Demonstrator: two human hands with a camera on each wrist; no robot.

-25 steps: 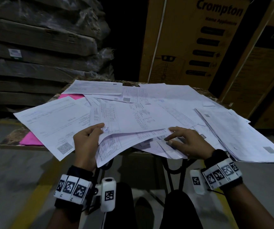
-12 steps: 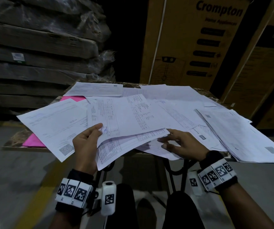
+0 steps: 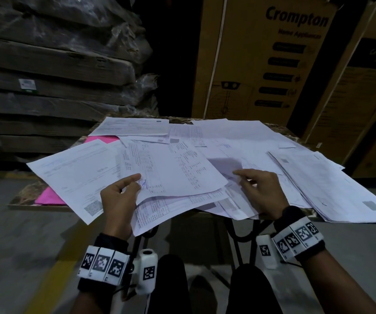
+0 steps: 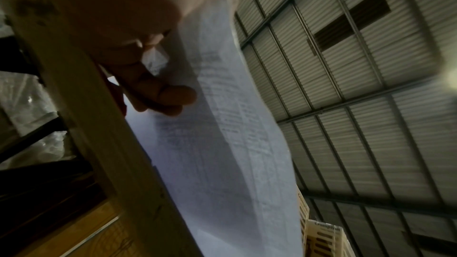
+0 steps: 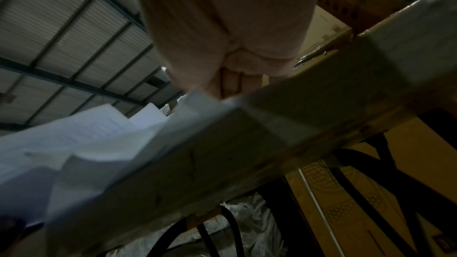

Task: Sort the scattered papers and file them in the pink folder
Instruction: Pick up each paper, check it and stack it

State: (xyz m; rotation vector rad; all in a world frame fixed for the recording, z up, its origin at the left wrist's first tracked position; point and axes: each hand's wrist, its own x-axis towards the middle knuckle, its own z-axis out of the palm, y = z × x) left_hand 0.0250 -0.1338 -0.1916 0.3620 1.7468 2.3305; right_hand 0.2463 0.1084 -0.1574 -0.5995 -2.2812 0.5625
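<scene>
White printed papers [image 3: 239,141] lie scattered over a small table [image 3: 27,194]. The pink folder [image 3: 50,197] lies under them, showing only at the left edge and at the back left. My left hand [image 3: 125,191] holds a small stack of sheets [image 3: 178,175] at the near edge, thumb on top and fingers [image 4: 170,95] underneath. The stack's far end rests on the pile. My right hand [image 3: 250,182] is to the right of that stack, its fingers spread and touching the loose papers, gripping nothing.
Large brown cardboard boxes [image 3: 266,60] stand behind the table, and wrapped dark slabs [image 3: 53,64] are stacked at the back left. Another thick stack of sheets [image 3: 332,189] overhangs the table's right side. My knees are under the near table edge [image 5: 272,134].
The right hand slid left to the corner of the held stack, then drew back right onto the loose papers. The left hand has kept its hold on the stack.
</scene>
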